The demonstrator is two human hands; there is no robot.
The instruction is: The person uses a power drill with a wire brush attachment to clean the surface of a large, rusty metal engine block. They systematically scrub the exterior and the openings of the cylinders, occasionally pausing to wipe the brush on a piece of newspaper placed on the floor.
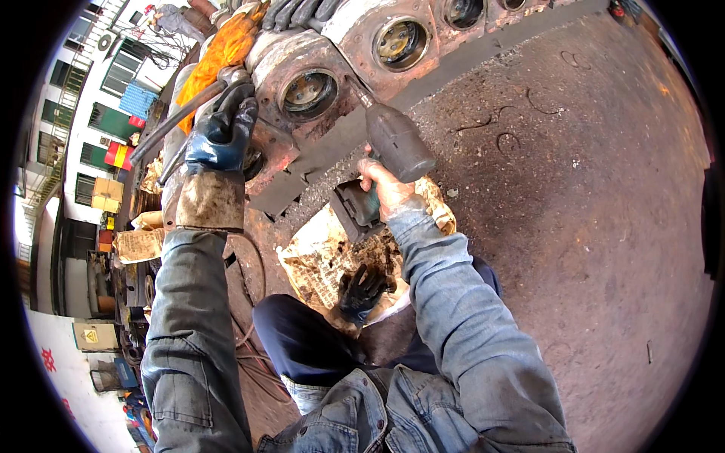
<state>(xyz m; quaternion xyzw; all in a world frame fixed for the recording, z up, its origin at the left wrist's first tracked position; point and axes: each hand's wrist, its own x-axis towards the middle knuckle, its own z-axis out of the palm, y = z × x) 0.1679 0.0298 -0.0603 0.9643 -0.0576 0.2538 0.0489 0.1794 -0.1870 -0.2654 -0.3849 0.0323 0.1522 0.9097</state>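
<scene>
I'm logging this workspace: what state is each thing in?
Left hand: gloved; grip unclear.
Right hand: bare, closed.
Power tool: held in right hand, nose toward the metal blocks.
Loose black glove: unworn, dirty.
Paper sheet: creased, stained.
Orange cloth: bunched up.

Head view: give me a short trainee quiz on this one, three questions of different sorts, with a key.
1. True or false: the left hand is bare.
2. Choose one. The cloth-like bundle just beyond the left hand is: A) green, B) orange, C) white.
3. In a few words: what does the right hand have in its grip?

Key:
1. False; it wears a dark blue glove with a stained, pale cuff.
2. B.
3. A dark power tool.
</scene>
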